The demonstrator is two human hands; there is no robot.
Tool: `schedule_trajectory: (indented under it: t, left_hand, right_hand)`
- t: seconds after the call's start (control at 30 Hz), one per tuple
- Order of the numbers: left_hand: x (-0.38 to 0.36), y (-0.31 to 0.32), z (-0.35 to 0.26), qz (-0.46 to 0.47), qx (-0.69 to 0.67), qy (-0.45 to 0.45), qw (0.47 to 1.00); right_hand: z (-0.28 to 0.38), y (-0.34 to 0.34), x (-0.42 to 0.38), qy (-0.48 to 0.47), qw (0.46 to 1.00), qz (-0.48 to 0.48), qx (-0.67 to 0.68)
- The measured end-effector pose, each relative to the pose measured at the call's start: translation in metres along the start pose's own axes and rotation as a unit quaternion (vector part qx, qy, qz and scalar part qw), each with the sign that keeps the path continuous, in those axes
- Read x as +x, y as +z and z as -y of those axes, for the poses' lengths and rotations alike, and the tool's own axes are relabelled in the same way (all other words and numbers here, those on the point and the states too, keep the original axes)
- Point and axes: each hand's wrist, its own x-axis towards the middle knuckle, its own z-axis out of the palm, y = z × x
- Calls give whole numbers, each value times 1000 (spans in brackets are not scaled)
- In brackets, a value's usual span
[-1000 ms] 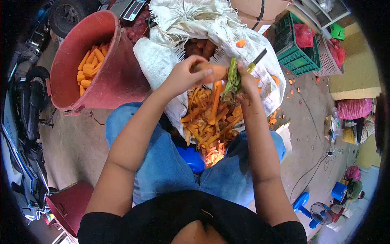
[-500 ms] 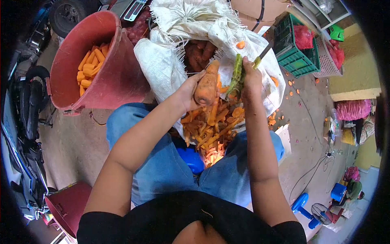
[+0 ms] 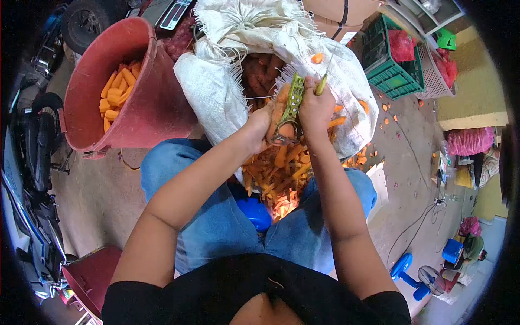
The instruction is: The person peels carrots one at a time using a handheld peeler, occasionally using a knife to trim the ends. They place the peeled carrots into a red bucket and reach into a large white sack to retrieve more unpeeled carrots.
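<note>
An unpeeled, soil-stained carrot [image 3: 275, 116] is gripped in my left hand [image 3: 259, 129], thick end toward me. My right hand [image 3: 316, 111] is closed round a green peeler [image 3: 294, 98], whose blade end lies against the thick end of the carrot. A knife [image 3: 322, 85] with a yellow-green handle also sticks out of my right hand, its thin blade pointing up and away. Below both hands, orange peelings and cut ends [image 3: 281, 170] are heaped between my knees. Whole carrots [image 3: 261, 73] show in the opening of the white woven sack [image 3: 211, 89].
A red tub [image 3: 157, 103] with peeled carrots [image 3: 120, 86] stands at the left, another red tub [image 3: 95, 276] at lower left. Green crate [image 3: 392, 70], cardboard box [image 3: 330, 16] and blue fan [image 3: 403, 265] are around. Cables [image 3: 414, 230] and carrot scraps lie on the floor.
My right hand has moved left with the peeler, which now touches the carrot. The knife has turned in that hand. My left hand still holds the carrot.
</note>
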Motion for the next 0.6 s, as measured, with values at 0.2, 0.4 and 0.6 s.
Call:
schedule_trajectory:
  t: [0.2, 0.4, 0.6]
  left_hand:
    - [-29, 17, 15, 61, 89, -110, 988]
    - [-30, -5, -14, 176, -31, -115, 977]
    - [-12, -13, -20, 75, -58, -58, 994]
  right_hand:
    - [-24, -31, 50, 77, 981, -170, -51]
    - [-34, -44, 65, 201, 948, -194, 154]
    - [-17, -16, 42, 169, 965, 13, 203]
